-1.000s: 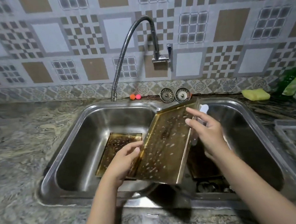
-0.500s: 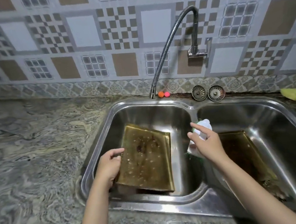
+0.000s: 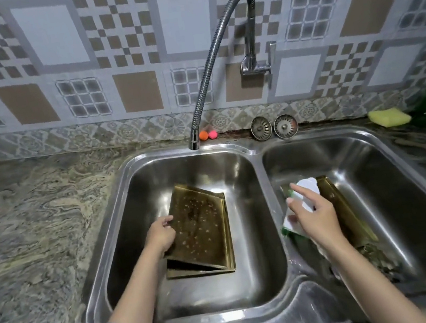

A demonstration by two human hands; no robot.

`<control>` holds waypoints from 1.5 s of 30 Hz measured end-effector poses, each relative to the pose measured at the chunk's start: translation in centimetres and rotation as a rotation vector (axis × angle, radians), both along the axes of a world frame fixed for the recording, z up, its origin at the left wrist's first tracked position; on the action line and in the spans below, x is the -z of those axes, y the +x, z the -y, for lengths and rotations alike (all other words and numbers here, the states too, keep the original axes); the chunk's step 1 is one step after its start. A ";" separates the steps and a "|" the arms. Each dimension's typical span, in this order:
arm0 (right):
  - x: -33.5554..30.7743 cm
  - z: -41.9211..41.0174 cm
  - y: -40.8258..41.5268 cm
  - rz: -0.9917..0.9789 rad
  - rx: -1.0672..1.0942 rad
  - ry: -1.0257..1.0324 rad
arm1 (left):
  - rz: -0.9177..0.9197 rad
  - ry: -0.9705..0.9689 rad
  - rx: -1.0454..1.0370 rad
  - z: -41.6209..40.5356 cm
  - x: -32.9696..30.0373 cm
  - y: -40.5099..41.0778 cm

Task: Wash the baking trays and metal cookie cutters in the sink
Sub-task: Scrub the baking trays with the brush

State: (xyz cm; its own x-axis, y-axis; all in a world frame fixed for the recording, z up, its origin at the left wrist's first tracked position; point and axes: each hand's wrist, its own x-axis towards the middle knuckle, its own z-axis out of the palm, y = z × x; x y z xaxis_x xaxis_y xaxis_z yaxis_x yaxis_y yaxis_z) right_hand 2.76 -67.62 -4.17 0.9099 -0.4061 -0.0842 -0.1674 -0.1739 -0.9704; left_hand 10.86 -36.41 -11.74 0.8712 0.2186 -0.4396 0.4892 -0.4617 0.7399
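The left hand (image 3: 160,236) grips the left edge of the top tray (image 3: 201,228), long axis running away, while the right hand (image 3: 314,215) holds a bottle (image 3: 300,204) over the other basin.

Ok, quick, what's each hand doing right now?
Left hand: grips the edge of the top baking tray in the left basin.
Right hand: holds a white bottle, index finger extended.

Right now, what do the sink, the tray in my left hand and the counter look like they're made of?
Sink: likely stainless steel, brushed, with bright silvery reflections.
Tray gripped by the left hand: seemingly metal with a brownish-gold, speckled surface and thin folded rims; coating or baked-on residue, unclear which.
Counter: polished stone, possibly granite, with swirled grey-tan veining.
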 end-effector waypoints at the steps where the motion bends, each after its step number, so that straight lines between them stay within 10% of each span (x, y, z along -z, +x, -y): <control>1: 0.1 0.6 -0.1 0.000 0.023 -0.005 | -0.035 0.019 0.046 0.2 0.5 0.2; 15: 0.8 9.9 -4.9 -0.005 0.379 0.002 | 0.387 -0.038 0.357 17.4 -8.1 -3.4; 31: 0.2 24.3 -6.6 -0.079 0.161 0.094 | -0.173 0.076 0.439 37.2 3.9 -2.3; 37: -0.2 30.8 -6.6 -0.088 0.082 0.110 | -0.119 0.240 0.245 38.7 5.9 -3.2; 45: -3.8 37.4 -5.7 -0.051 0.065 0.001 | -0.100 -0.011 0.032 39.4 5.5 -3.3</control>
